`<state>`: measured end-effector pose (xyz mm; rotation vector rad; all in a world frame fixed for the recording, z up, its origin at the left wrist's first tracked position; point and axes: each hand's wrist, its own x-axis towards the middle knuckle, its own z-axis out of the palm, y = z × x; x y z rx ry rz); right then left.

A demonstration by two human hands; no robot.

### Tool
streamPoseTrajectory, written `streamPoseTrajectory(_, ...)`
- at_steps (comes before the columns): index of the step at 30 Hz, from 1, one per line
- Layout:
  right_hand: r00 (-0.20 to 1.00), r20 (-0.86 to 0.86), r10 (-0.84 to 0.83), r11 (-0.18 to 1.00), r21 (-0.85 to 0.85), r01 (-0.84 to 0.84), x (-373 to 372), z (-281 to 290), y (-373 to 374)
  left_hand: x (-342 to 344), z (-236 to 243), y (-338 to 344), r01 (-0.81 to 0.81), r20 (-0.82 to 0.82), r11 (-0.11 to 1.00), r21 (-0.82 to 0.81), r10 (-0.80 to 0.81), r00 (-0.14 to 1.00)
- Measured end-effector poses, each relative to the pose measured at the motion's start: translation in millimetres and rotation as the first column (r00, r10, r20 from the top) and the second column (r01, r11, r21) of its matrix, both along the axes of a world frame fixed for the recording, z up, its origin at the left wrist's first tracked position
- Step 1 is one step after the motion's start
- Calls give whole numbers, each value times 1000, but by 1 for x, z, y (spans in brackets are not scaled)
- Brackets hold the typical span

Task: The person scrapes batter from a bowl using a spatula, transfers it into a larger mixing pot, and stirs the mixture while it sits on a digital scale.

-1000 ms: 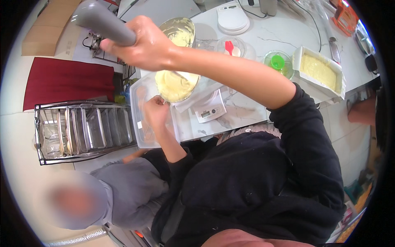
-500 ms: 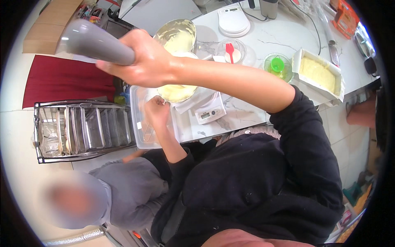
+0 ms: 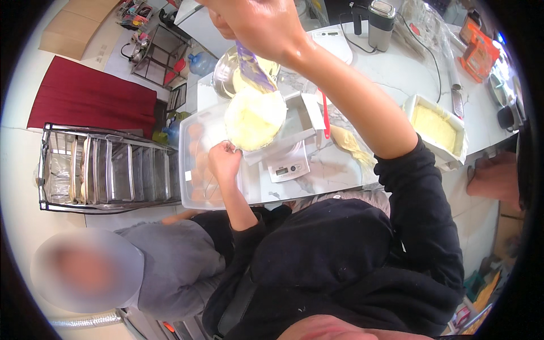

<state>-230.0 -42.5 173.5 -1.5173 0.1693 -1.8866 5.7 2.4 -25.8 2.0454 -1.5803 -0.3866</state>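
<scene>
My right hand (image 3: pixel 255 25) is raised at the top edge, closed on a spatula whose purple blade (image 3: pixel 255 71) angles down into pale yellow batter. My left hand (image 3: pixel 224 158) pinches the rim of a round bowl (image 3: pixel 255 119) full of this batter, over a clear plastic tub (image 3: pixel 187 187) with brown eggs. Behind is a metal bowl (image 3: pixel 222 76) smeared with cream. Right of the held bowl are a lined loaf tin (image 3: pixel 306 122), a white scale (image 3: pixel 289 170), a red utensil (image 3: pixel 326 122) and a yellow-smeared plastic piece (image 3: pixel 354 147).
A batter-filled tin (image 3: pixel 433 127) is on the marble table (image 3: pixel 328 181), with another scale (image 3: pixel 331 39) and a grey appliance (image 3: pixel 381 25) behind. A wire rack of trays (image 3: pixel 113 167) stands left. A co-worker in grey (image 3: pixel 170 263) is at lower left; someone's bare leg (image 3: pixel 490 181) shows right.
My right hand has risen toward the top edge; the purple blade is now exposed and the grey handle out of view. The held bowl is more visible, as are the eggs.
</scene>
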Motion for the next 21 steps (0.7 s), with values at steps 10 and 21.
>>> streamPoseTrajectory(10,966,-199,-167,967,156,199,26,-45,-17,-5,7,3,-4,-17,1000,2,4,1000)
streamPoseTrajectory(21,973,-225,57,988,151,-23,43,-44,-3,-19,32,3,-25,164,998,65,14,986)
